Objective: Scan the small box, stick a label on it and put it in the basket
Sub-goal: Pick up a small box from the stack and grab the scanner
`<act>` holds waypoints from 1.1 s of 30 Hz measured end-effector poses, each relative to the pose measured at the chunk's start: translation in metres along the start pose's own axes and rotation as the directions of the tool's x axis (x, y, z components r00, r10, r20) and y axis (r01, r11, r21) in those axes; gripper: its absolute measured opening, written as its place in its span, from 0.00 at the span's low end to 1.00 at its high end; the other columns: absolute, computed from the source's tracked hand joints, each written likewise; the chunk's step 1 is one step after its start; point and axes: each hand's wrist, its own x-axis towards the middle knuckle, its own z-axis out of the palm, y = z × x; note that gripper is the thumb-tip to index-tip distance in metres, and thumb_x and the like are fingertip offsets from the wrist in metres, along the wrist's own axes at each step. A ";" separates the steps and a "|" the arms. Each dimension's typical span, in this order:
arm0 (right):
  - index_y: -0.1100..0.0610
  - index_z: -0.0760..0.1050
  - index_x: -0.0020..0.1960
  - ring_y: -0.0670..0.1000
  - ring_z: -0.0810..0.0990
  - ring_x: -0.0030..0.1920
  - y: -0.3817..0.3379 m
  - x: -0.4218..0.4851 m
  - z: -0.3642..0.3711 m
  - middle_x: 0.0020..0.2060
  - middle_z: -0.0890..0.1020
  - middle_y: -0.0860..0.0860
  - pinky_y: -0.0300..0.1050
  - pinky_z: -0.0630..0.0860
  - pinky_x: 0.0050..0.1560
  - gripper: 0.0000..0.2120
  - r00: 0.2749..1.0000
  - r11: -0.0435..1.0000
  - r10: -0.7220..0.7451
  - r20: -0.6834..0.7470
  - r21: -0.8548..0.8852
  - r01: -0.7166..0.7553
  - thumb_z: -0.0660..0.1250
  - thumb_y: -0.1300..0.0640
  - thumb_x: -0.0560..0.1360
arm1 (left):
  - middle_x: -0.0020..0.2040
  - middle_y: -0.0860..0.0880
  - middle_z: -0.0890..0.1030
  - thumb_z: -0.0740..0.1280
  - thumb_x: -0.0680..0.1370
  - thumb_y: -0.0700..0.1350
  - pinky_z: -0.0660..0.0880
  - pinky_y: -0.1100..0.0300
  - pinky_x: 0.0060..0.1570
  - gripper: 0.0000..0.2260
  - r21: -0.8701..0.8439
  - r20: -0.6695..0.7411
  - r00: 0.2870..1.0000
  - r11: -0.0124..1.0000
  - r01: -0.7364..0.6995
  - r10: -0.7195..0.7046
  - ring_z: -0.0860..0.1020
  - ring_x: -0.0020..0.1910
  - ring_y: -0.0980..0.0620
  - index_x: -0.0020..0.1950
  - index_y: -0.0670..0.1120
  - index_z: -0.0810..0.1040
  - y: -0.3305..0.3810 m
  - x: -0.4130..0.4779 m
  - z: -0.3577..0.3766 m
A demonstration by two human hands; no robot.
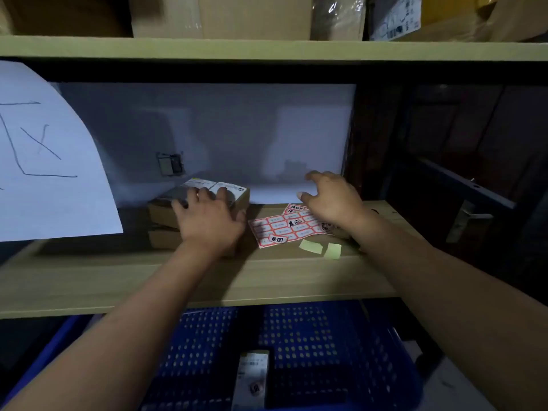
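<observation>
A small brown box (pixel 237 194) with white printed labels on top lies on a stack of similar boxes on the wooden shelf (pixel 118 280). My left hand (pixel 209 218) rests on top of it, fingers spread over its lid and thumb at its right side. A red-and-white label sheet (pixel 281 228) lies to the right of the stack. My right hand (pixel 332 200) hovers over the sheet's far right end with fingers apart and nothing in it. Below the shelf stands the blue perforated basket (pixel 311 336), holding one small box (pixel 252 378) with a round sticker.
Two pale green paper scraps (pixel 321 248) lie in front of the label sheet. A large white paper (pixel 44 161) hangs at the left. Cardboard boxes (pixel 219 16) fill the upper shelf. A dark door with a handle (pixel 465 218) is at the right.
</observation>
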 end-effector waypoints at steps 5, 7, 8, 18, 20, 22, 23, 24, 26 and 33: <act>0.52 0.74 0.74 0.61 0.79 0.68 0.012 -0.013 0.011 0.67 0.82 0.57 0.57 0.77 0.66 0.26 0.998 0.997 0.044 0.035 0.059 -0.046 0.67 0.43 0.78 | 0.71 0.36 0.75 0.58 0.77 0.66 0.62 0.37 0.71 0.31 0.013 -0.076 0.995 0.998 0.060 -0.059 0.69 0.73 0.37 0.74 0.49 0.72 -0.001 0.002 0.014; 0.51 0.76 0.73 0.60 0.81 0.65 0.014 -0.018 0.021 0.64 0.85 0.57 0.55 0.79 0.63 0.25 0.995 0.997 0.041 0.087 0.062 -0.047 0.68 0.45 0.78 | 0.70 0.36 0.76 0.58 0.77 0.66 0.63 0.38 0.70 0.31 0.008 -0.073 0.995 0.998 0.067 -0.067 0.70 0.72 0.36 0.73 0.48 0.73 -0.002 0.003 0.019; 0.51 0.77 0.72 0.60 0.82 0.63 0.013 -0.021 0.026 0.63 0.86 0.56 0.54 0.80 0.61 0.24 0.993 0.997 0.048 0.108 0.059 -0.055 0.68 0.45 0.77 | 0.69 0.36 0.77 0.58 0.77 0.67 0.63 0.37 0.70 0.31 0.000 -0.076 0.995 0.997 0.071 -0.071 0.71 0.71 0.36 0.72 0.48 0.73 -0.004 0.004 0.019; 0.55 0.83 0.66 0.56 0.85 0.58 0.028 -0.034 0.061 0.58 0.88 0.56 0.45 0.77 0.54 0.18 0.988 0.967 0.068 0.136 0.237 -0.099 0.72 0.52 0.79 | 0.63 0.38 0.81 0.67 0.73 0.65 0.69 0.38 0.64 0.34 -0.288 -0.330 0.942 0.957 -0.039 -0.060 0.76 0.66 0.35 0.73 0.45 0.76 -0.008 -0.011 0.021; 0.56 0.83 0.67 0.56 0.85 0.57 0.031 -0.041 0.056 0.59 0.87 0.56 0.45 0.78 0.54 0.18 0.995 0.961 0.072 0.072 0.261 -0.088 0.72 0.54 0.78 | 0.66 0.39 0.80 0.70 0.74 0.64 0.70 0.40 0.62 0.34 -0.349 -0.394 0.917 0.933 -0.090 -0.059 0.76 0.67 0.35 0.74 0.46 0.75 -0.006 -0.019 0.018; 0.56 0.81 0.68 0.58 0.82 0.60 0.040 -0.053 0.048 0.60 0.85 0.57 0.49 0.78 0.60 0.20 0.996 0.971 0.089 -0.029 0.225 -0.080 0.71 0.54 0.78 | 0.68 0.40 0.79 0.72 0.74 0.61 0.71 0.40 0.63 0.34 -0.437 -0.447 0.893 0.884 -0.167 -0.052 0.75 0.68 0.35 0.75 0.44 0.75 -0.003 -0.029 0.016; 0.56 0.80 0.69 0.59 0.80 0.61 0.047 -0.061 0.044 0.60 0.84 0.57 0.52 0.77 0.61 0.20 0.991 0.981 0.100 -0.093 0.176 -0.083 0.71 0.53 0.78 | 0.70 0.40 0.78 0.72 0.74 0.61 0.71 0.41 0.65 0.35 -0.486 -0.456 0.889 0.851 -0.200 -0.051 0.74 0.69 0.35 0.76 0.44 0.74 0.000 -0.034 0.015; 0.56 0.79 0.69 0.61 0.79 0.61 0.056 -0.069 0.039 0.59 0.83 0.58 0.53 0.77 0.59 0.21 0.980 0.988 0.116 -0.162 0.124 -0.096 0.70 0.52 0.77 | 0.71 0.40 0.77 0.73 0.74 0.60 0.71 0.42 0.68 0.35 -0.535 -0.453 0.890 0.814 -0.226 -0.051 0.74 0.70 0.35 0.76 0.43 0.74 0.003 -0.041 0.015; 0.57 0.77 0.69 0.64 0.77 0.59 0.076 -0.086 0.032 0.58 0.81 0.61 0.57 0.77 0.57 0.23 0.946 0.985 0.173 -0.275 0.035 -0.170 0.72 0.51 0.76 | 0.73 0.41 0.75 0.74 0.75 0.58 0.69 0.44 0.72 0.36 -0.641 -0.422 0.905 0.722 -0.262 -0.047 0.72 0.73 0.40 0.78 0.43 0.72 0.010 -0.054 0.015; 0.53 0.68 0.78 0.67 0.71 0.70 0.120 -0.104 0.033 0.70 0.74 0.64 0.60 0.70 0.68 0.35 0.890 0.886 0.454 -0.034 -0.090 -0.455 0.69 0.39 0.76 | 0.69 0.48 0.68 0.78 0.76 0.50 0.61 0.82 0.64 0.31 -0.951 -0.097 0.989 0.304 -0.059 -0.112 0.65 0.61 0.83 0.78 0.54 0.74 0.040 -0.084 0.025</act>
